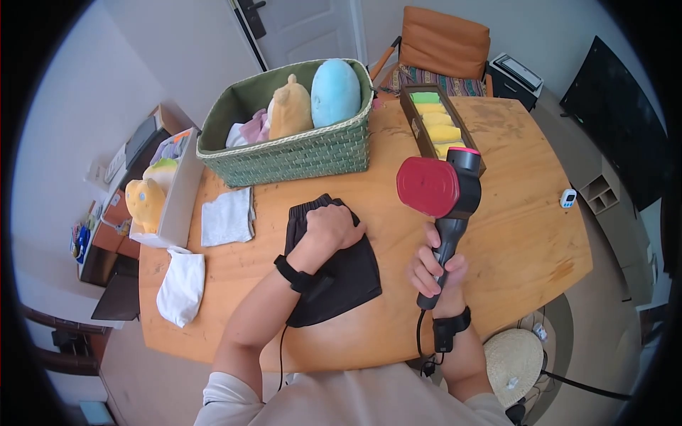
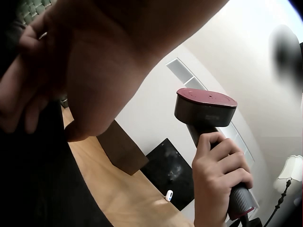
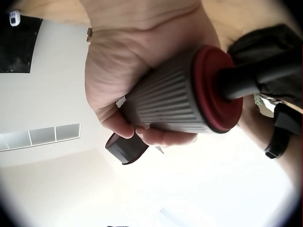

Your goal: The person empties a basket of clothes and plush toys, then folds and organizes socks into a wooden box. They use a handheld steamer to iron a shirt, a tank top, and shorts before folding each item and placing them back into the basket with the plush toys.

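Black shorts (image 1: pixel 348 280) with a gathered waistband lie flat on the wooden table in the head view. My left hand (image 1: pixel 332 226) rests on them just below the waistband, thumb spread to the right; its fingers touch the dark cloth in the left wrist view. To the right, my right hand (image 1: pixel 435 271) grips the ribbed handle of a handheld garment steamer (image 1: pixel 465 192). Its dark red plate faces up and toward me, raised above the table. The right wrist view shows fingers wrapped about the handle (image 3: pixel 165 101), with a cord leaving its red end.
A green woven basket (image 1: pixel 284 160) with plush toys stands at the back. Left of the shorts lie a folded grey cloth (image 1: pixel 227 217) and a white cloth (image 1: pixel 182 287), beside a white bin (image 1: pixel 177 199). A brown box (image 1: pixel 410 113) of yellow and green folded items sits back right.
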The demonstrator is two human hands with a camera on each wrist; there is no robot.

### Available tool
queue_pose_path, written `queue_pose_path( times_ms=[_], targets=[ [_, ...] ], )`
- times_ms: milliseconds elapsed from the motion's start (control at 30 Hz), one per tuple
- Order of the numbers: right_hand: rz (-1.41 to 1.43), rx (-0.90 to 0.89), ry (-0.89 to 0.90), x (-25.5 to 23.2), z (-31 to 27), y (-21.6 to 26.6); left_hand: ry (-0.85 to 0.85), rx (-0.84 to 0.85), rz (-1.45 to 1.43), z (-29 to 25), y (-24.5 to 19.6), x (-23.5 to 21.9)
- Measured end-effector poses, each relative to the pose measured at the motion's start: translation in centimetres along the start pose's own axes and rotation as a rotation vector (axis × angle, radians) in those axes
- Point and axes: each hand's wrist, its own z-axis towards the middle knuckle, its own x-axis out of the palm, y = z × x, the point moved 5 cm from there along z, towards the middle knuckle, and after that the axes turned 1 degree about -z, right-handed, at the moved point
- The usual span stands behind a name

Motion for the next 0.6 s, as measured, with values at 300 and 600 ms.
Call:
queue_pose_path(
  times_ms=[300,600],
  targets=[
    [0.01,-0.009,-0.025,0.9,0.2,-0.3,0.189,0.07,-0.127,0.6,0.2,0.9],
    [0.023,-0.002,-0.034,-0.2,0.2,-0.2,0.209,0.227,-0.637,1.1,3.2,3.7]
  ],
)
